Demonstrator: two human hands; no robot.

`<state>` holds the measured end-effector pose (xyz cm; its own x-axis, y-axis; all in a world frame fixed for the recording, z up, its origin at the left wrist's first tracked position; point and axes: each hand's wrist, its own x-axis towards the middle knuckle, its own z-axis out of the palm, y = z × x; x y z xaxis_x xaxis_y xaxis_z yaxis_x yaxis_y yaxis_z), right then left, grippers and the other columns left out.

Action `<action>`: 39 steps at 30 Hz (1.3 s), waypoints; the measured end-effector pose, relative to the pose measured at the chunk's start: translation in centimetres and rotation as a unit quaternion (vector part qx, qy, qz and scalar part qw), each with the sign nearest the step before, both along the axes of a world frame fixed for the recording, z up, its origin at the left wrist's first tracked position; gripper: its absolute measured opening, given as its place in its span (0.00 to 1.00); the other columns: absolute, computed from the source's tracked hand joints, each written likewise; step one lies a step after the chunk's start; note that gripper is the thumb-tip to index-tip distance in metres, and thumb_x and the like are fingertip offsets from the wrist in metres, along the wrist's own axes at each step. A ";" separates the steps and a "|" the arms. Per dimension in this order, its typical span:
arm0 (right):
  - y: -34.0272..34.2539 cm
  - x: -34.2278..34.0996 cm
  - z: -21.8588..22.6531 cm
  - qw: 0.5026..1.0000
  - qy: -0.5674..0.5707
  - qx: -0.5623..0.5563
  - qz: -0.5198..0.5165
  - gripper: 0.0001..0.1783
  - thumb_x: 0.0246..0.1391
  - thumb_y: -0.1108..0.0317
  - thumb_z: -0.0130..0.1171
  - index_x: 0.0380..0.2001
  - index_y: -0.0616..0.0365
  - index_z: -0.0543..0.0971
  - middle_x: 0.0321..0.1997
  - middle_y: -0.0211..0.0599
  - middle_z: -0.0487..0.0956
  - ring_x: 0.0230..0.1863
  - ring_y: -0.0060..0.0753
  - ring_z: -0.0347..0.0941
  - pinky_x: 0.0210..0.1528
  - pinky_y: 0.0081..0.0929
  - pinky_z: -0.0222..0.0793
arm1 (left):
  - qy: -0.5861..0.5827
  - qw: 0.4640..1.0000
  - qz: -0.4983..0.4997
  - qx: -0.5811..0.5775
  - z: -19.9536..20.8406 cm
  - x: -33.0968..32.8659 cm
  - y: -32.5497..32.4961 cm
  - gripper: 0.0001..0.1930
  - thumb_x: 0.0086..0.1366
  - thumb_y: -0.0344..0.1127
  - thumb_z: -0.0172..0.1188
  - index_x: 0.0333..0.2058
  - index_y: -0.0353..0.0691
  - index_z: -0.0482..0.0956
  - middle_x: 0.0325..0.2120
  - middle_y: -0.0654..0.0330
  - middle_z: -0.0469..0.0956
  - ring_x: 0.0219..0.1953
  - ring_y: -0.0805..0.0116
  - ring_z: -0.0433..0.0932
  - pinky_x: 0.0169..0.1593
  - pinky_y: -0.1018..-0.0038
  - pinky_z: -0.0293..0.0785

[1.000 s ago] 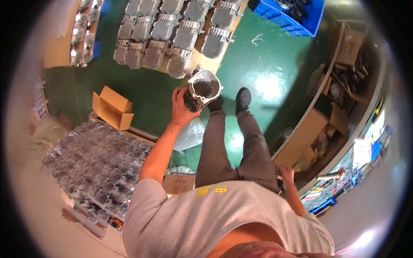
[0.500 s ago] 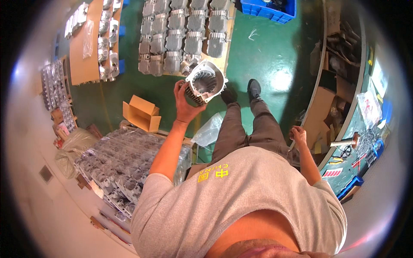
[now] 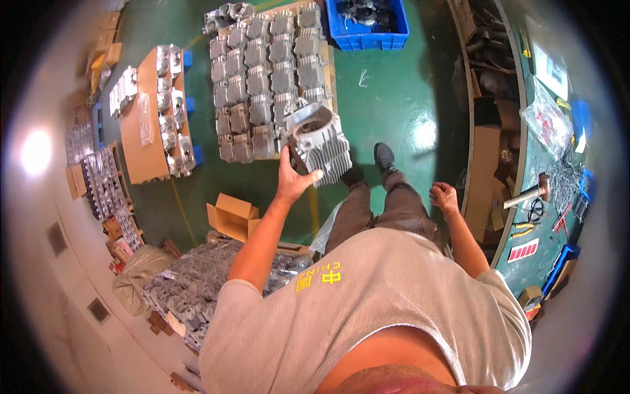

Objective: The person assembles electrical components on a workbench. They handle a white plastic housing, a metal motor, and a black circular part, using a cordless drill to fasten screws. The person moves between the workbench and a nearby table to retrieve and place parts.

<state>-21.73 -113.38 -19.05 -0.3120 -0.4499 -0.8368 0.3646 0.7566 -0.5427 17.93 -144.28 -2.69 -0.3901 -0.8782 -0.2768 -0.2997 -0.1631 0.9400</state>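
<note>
Now the left hand [image 3: 293,181] grips one finned housing [image 3: 326,154] at twelve o'clock; right hand [image 3: 445,196], fingers curled in, at three, one hammer [image 3: 523,196] beyond.

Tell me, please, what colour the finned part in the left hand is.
The finned part is silvery grey, as the head view shows.

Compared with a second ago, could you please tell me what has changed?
The left hand has turned the metal part: its finned side now shows more, its round opening less. The camera's view has shifted too. The left hand's hold remains; the right hand stays off the part.
</note>
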 end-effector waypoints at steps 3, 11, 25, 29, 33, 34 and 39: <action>-1.4 0.0 1.5 1.000 0.015 -0.014 0.010 0.23 0.60 0.62 0.59 0.54 0.66 0.76 0.41 0.38 0.83 0.38 0.28 0.80 0.36 0.27 0.78 | -0.040 0.997 -0.069 -0.022 2.5 -1.8 -0.7 0.55 0.45 0.34 0.79 0.68 0.32 0.54 0.61 0.53 0.67 0.62 0.61 0.68 0.68 0.63 0.62; -7.5 -0.5 4.7 0.996 0.000 -0.087 -0.016 0.21 0.61 0.62 0.59 0.52 0.66 0.77 0.42 0.40 0.83 0.40 0.31 0.80 0.42 0.30 0.78 | -0.043 0.994 -0.087 -0.040 7.1 -4.6 0.3 0.57 0.37 0.37 0.81 0.66 0.32 0.57 0.58 0.50 0.67 0.63 0.57 0.68 0.67 0.62 0.64; -7.7 0.7 4.9 0.996 -0.022 -0.084 0.002 0.25 0.60 0.56 0.62 0.52 0.65 0.77 0.45 0.42 0.83 0.44 0.34 0.80 0.45 0.34 0.77 | 0.039 0.995 -0.080 0.033 8.1 -6.5 -0.3 0.61 0.39 0.35 0.79 0.70 0.35 0.51 0.60 0.51 0.68 0.64 0.58 0.68 0.69 0.61 0.62; -10.0 1.4 6.7 0.991 -0.025 -0.130 -0.019 0.20 0.61 0.59 0.59 0.50 0.63 0.79 0.44 0.40 0.83 0.43 0.33 0.80 0.45 0.33 0.77 | 0.241 0.939 0.024 0.245 3.9 -4.9 0.4 0.45 0.54 0.45 0.69 0.67 0.35 0.61 0.57 0.55 0.75 0.56 0.60 0.76 0.62 0.62 0.72; -10.6 2.0 8.7 0.992 -0.026 -0.118 -0.027 0.18 0.61 0.61 0.59 0.49 0.62 0.79 0.44 0.38 0.83 0.43 0.32 0.80 0.45 0.32 0.77 | 0.358 0.829 0.092 0.419 2.4 -3.2 0.9 0.41 0.59 0.60 0.62 0.65 0.38 0.69 0.59 0.53 0.76 0.60 0.54 0.75 0.66 0.55 0.69; -10.2 2.2 8.8 0.992 -0.024 -0.118 -0.027 0.18 0.61 0.61 0.60 0.49 0.62 0.79 0.44 0.38 0.83 0.43 0.31 0.80 0.45 0.32 0.77 | 0.367 0.819 0.093 0.431 2.8 -3.5 1.1 0.44 0.59 0.65 0.59 0.67 0.44 0.66 0.63 0.55 0.72 0.63 0.52 0.72 0.68 0.51 0.65; -8.8 3.9 9.2 0.992 -0.017 -0.117 -0.050 0.17 0.61 0.62 0.60 0.49 0.61 0.80 0.43 0.36 0.83 0.42 0.29 0.80 0.44 0.31 0.77 | 0.412 0.789 0.095 0.445 5.1 -5.7 1.0 0.43 0.62 0.71 0.49 0.69 0.50 0.65 0.65 0.59 0.70 0.65 0.52 0.70 0.69 0.50 0.64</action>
